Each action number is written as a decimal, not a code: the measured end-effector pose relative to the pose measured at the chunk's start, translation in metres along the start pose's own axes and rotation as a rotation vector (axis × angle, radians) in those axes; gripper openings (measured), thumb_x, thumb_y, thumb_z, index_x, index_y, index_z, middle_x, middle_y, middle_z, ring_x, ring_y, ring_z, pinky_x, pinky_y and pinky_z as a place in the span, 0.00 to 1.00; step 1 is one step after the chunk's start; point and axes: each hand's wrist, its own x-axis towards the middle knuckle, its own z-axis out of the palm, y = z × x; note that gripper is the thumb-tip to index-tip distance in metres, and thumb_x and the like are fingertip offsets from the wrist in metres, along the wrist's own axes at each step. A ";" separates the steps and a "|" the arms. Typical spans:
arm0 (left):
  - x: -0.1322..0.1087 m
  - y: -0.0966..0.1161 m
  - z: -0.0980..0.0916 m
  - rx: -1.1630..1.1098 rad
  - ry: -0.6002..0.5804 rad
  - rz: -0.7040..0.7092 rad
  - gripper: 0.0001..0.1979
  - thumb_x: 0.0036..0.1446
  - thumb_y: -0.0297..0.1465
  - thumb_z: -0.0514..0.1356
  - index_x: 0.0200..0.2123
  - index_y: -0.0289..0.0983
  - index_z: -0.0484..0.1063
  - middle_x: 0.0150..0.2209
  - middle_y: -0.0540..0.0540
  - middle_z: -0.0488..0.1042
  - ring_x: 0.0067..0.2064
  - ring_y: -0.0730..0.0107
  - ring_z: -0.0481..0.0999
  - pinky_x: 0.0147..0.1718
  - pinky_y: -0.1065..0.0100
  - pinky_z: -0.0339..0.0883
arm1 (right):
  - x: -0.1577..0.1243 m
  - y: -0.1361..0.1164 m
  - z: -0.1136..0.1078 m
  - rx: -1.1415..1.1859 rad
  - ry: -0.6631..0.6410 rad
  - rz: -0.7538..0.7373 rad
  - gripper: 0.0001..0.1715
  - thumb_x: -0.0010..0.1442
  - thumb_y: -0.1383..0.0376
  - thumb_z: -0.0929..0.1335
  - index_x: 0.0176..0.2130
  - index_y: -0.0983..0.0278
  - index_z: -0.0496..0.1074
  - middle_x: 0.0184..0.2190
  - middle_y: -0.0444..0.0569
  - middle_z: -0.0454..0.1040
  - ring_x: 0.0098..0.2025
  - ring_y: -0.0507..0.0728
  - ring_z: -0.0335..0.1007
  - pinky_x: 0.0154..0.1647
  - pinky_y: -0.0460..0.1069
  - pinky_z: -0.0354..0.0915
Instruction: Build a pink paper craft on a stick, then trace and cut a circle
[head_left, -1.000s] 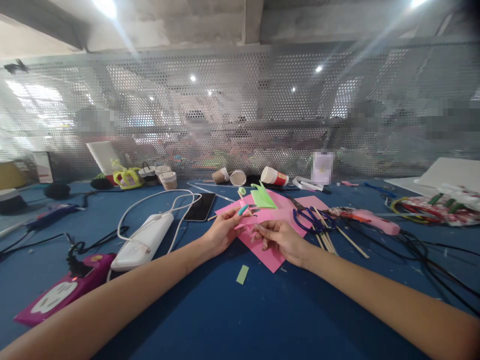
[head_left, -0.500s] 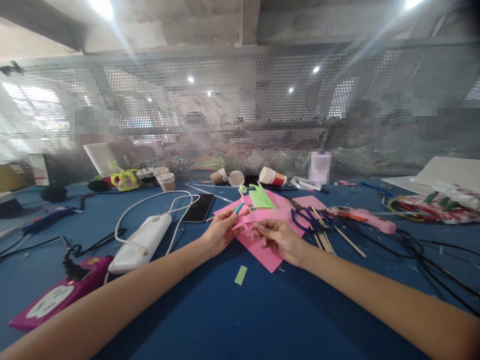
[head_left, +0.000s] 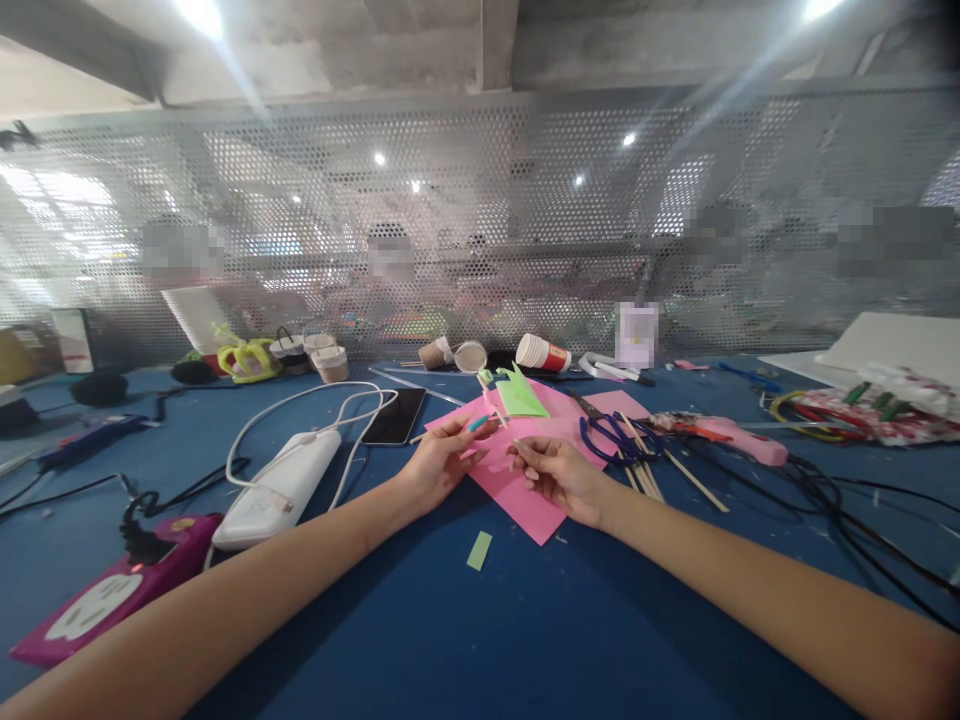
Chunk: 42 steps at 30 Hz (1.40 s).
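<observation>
My left hand (head_left: pixel 439 462) and my right hand (head_left: pixel 559 475) meet over a pink paper sheet (head_left: pixel 525 500) on the blue table (head_left: pixel 480 620). The left fingers pinch a small pink paper piece, and a thin wooden stick (head_left: pixel 491 405) rises just past them. My right hand's fingers are curled and pinched near the same spot; what they grip is too small to make out. A folded green paper (head_left: pixel 519 392) lies just beyond on the pink sheet.
Blue-handled scissors (head_left: pixel 619 440) and wooden sticks lie right of my right hand, then a pink glue gun (head_left: pixel 731 435) with black cables. A phone (head_left: pixel 397 415), a white power bank (head_left: pixel 281 490) and a magenta box (head_left: pixel 112 600) sit left. Paper cups (head_left: pixel 544 352) line the mesh screen.
Both hands stay over the pink sheet with only small finger shifts. The small pink piece between them has been drawn closer to my left fingers. The view moved slightly.
</observation>
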 end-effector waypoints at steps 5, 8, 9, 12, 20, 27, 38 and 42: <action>-0.002 0.004 0.002 0.010 0.015 -0.006 0.04 0.48 0.22 0.64 0.31 0.31 0.75 0.33 0.44 0.78 0.37 0.70 0.76 0.32 0.73 0.64 | 0.001 0.000 0.000 -0.003 0.013 0.000 0.16 0.41 0.60 0.78 0.29 0.67 0.77 0.22 0.42 0.73 0.18 0.43 0.60 0.21 0.41 0.63; -0.003 0.004 0.003 0.012 0.027 -0.001 0.06 0.48 0.22 0.63 0.33 0.32 0.75 0.33 0.44 0.78 0.37 0.69 0.77 0.33 0.71 0.65 | 0.001 0.001 0.001 -0.018 0.025 -0.016 0.16 0.41 0.60 0.78 0.29 0.67 0.77 0.24 0.44 0.75 0.19 0.44 0.62 0.23 0.42 0.64; -0.003 0.004 0.003 0.012 0.035 0.001 0.07 0.48 0.22 0.63 0.34 0.32 0.75 0.33 0.43 0.78 0.37 0.69 0.77 0.34 0.71 0.65 | 0.001 0.002 0.002 -0.025 0.026 -0.023 0.16 0.41 0.60 0.78 0.28 0.67 0.77 0.24 0.45 0.76 0.19 0.44 0.62 0.23 0.43 0.65; -0.004 0.004 0.006 0.009 0.054 0.006 0.08 0.48 0.23 0.64 0.35 0.33 0.76 0.33 0.44 0.79 0.37 0.68 0.77 0.34 0.70 0.65 | 0.000 0.002 0.002 -0.053 0.017 -0.043 0.14 0.43 0.61 0.77 0.28 0.67 0.76 0.26 0.46 0.77 0.19 0.45 0.64 0.24 0.43 0.65; -0.005 -0.001 0.005 0.022 -0.033 0.026 0.06 0.51 0.30 0.63 0.32 0.32 0.78 0.34 0.42 0.79 0.38 0.65 0.77 0.44 0.63 0.67 | 0.001 0.004 0.003 -0.058 0.022 -0.062 0.15 0.42 0.60 0.78 0.28 0.67 0.76 0.24 0.45 0.76 0.19 0.45 0.65 0.24 0.44 0.66; -0.006 -0.005 0.003 0.087 -0.084 0.131 0.08 0.47 0.32 0.67 0.30 0.34 0.79 0.33 0.44 0.79 0.38 0.67 0.77 0.47 0.64 0.66 | 0.000 0.003 0.006 -0.111 0.043 -0.053 0.18 0.40 0.58 0.78 0.27 0.67 0.75 0.24 0.46 0.75 0.21 0.48 0.68 0.25 0.45 0.67; -0.004 -0.006 0.002 0.273 -0.033 0.214 0.14 0.38 0.30 0.72 0.31 0.33 0.78 0.31 0.45 0.80 0.33 0.70 0.77 0.37 0.69 0.68 | -0.007 0.002 0.017 -0.404 -0.003 -0.088 0.23 0.43 0.50 0.75 0.25 0.67 0.72 0.23 0.47 0.76 0.17 0.48 0.66 0.23 0.48 0.69; -0.004 -0.005 0.004 0.255 -0.045 0.182 0.13 0.37 0.29 0.72 0.29 0.33 0.77 0.29 0.47 0.79 0.30 0.72 0.76 0.34 0.70 0.68 | -0.009 0.003 0.021 -0.424 -0.004 -0.065 0.22 0.42 0.50 0.75 0.26 0.65 0.73 0.23 0.49 0.77 0.17 0.49 0.66 0.21 0.48 0.69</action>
